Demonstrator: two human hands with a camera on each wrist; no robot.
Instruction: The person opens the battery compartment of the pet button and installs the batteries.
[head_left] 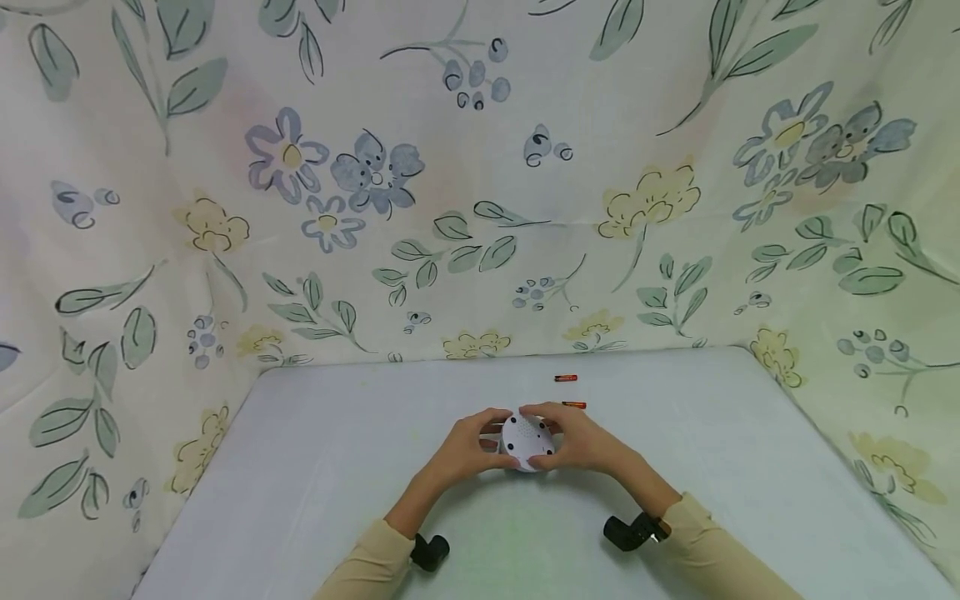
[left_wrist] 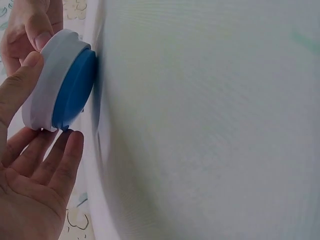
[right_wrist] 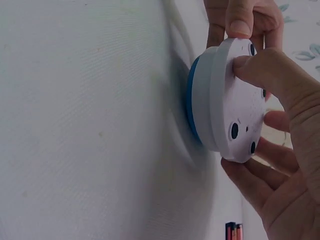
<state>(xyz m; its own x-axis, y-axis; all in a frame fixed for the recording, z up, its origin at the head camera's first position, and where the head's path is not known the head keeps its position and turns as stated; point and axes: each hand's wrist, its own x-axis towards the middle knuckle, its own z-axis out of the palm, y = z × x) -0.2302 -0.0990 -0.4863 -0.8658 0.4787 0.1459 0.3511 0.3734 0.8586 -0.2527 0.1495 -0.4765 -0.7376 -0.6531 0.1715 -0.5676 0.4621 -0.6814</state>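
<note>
A round white push-button buzzer (head_left: 527,440) is held between both hands, its underside with black rubber feet and small holes facing up. Its blue domed button (left_wrist: 76,92) points down at the table, and in the left wrist view it looks close to the surface; whether it touches I cannot tell. My left hand (head_left: 471,444) grips the buzzer's left rim, thumb on the near side and fingers round the far side. From the right, my right hand (head_left: 581,437) grips the opposite rim, its thumb lying on the edge of the underside in the right wrist view.
Two small orange-and-black batteries (head_left: 566,378) lie on the white table (head_left: 337,467) beyond the right hand. Floral cloth (head_left: 465,275) hangs behind the table and along both sides. Each wrist carries a black camera (head_left: 630,532).
</note>
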